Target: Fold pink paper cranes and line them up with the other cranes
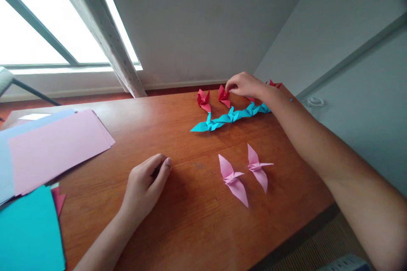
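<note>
Turquoise row [231, 115] formed — pink pair [234, 181] apart from it, by our judgement.
At left, flat sheets [62, 148] lie unfolded; our left hand [146, 178] rests loosely closed, nothing visible in it; behind the row, a red crane [223, 95] meets our right hand's [243, 84] narrowed fingers — gripped or merely touched, we cannot tell.

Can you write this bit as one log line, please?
right grip: at red paper bird, pinch unclear | left grip: curled on wooden table | blue paper birds: in row | pink paper birds: two, apart
</note>
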A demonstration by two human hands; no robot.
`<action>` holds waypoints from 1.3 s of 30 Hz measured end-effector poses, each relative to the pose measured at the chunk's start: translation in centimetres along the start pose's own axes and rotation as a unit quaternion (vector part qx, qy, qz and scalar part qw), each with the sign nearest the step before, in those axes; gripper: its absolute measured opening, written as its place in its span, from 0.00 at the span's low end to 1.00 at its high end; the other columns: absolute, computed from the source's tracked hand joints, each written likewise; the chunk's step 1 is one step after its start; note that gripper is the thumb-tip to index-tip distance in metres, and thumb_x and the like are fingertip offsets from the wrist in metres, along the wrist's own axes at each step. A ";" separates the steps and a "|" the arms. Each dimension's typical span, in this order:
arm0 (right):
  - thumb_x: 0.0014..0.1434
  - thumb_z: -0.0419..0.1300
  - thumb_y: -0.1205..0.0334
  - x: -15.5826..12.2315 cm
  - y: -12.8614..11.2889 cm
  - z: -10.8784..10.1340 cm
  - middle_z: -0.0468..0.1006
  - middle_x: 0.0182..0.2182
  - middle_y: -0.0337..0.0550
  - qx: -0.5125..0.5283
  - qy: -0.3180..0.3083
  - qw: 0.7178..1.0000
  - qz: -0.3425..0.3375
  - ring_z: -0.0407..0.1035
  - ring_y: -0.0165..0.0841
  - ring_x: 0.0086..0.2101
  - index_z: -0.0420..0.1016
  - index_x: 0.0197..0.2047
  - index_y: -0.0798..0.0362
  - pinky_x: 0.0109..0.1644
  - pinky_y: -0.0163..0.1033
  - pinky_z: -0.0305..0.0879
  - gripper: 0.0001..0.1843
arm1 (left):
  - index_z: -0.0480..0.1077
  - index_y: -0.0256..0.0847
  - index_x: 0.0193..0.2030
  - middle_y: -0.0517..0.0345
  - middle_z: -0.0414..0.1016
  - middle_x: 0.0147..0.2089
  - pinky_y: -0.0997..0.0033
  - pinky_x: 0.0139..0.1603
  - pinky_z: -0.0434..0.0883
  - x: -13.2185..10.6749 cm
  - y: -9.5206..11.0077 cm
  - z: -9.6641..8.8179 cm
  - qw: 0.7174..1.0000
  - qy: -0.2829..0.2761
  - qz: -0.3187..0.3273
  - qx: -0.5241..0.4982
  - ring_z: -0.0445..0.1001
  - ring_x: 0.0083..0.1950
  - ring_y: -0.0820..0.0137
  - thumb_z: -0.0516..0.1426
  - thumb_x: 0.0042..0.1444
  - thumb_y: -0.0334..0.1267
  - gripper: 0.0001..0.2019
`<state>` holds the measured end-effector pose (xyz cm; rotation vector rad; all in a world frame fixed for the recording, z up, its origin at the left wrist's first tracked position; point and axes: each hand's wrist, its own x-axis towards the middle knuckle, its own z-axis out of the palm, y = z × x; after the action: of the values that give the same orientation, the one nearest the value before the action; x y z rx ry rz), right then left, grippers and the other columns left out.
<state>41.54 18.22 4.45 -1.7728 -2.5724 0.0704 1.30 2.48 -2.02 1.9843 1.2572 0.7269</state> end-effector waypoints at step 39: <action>0.59 0.62 0.64 -3.5 4.5 -3.7 0.84 0.49 0.47 -0.133 -0.045 0.985 0.105 0.76 0.44 0.48 0.82 0.53 0.50 0.50 0.43 0.69 0.19 | 0.60 0.43 0.25 0.65 0.59 0.23 0.72 0.29 0.58 0.0 0.3 -0.2 1.000 -0.001 -0.006 0.008 0.60 0.25 0.73 0.50 0.68 0.46 0.19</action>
<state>47.15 16.65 7.99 -2.1763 -2.5457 -0.2042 1.30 2.47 -1.69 1.9874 1.2765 0.7099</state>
